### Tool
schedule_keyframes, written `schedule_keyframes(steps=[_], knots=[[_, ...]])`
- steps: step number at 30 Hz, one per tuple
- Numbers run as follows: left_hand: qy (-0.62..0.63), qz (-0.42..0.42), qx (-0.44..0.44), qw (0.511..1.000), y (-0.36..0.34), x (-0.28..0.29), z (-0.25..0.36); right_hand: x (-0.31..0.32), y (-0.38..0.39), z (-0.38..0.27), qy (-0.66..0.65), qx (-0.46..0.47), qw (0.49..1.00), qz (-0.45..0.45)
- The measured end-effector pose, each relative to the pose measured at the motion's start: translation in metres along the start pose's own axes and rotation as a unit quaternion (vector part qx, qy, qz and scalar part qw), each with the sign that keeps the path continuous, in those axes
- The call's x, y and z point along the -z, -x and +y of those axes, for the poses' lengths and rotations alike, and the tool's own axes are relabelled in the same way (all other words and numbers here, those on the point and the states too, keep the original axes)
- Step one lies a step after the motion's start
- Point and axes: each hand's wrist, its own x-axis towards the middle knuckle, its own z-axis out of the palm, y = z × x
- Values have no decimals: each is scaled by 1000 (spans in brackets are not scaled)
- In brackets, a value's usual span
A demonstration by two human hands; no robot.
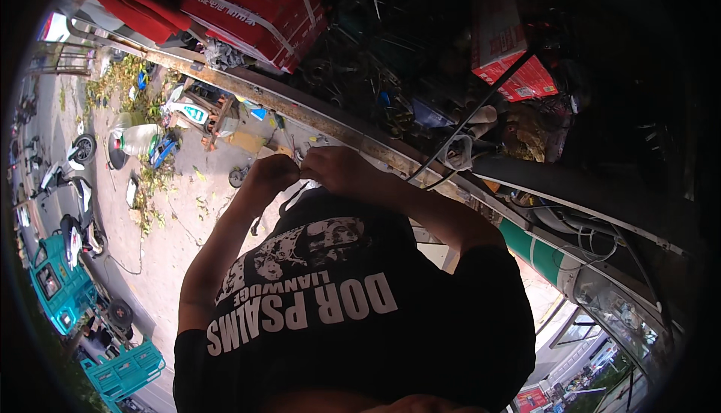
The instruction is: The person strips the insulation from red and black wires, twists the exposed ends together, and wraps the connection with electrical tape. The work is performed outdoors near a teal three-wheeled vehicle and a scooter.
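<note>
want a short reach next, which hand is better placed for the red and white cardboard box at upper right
Probably the right hand: it is nearer that red and white cardboard box, while the left hand sits farther left. Whether either holds something is unclear.

Daylight's blazing, bleaching the ground (184,240) beside the left hand (272,176)! Beyond the right hand (332,170), clutter (383,60) sinks into deep shadow; both hands look dim against the glare; well left, a cart (124,369) curves near the blackened rim.
</note>
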Motion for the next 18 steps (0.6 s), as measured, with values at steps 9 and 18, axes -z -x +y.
schedule_keyframes(steps=[9, 18], knots=[[-74, -8, -58, 996, 1, -13, -5, 0, 13, -4, 56, 11, 997, -42], [-456, 194, -211, 843, 18, -35, -34, -39, 10, 19, -231, -279, 929, -76]])
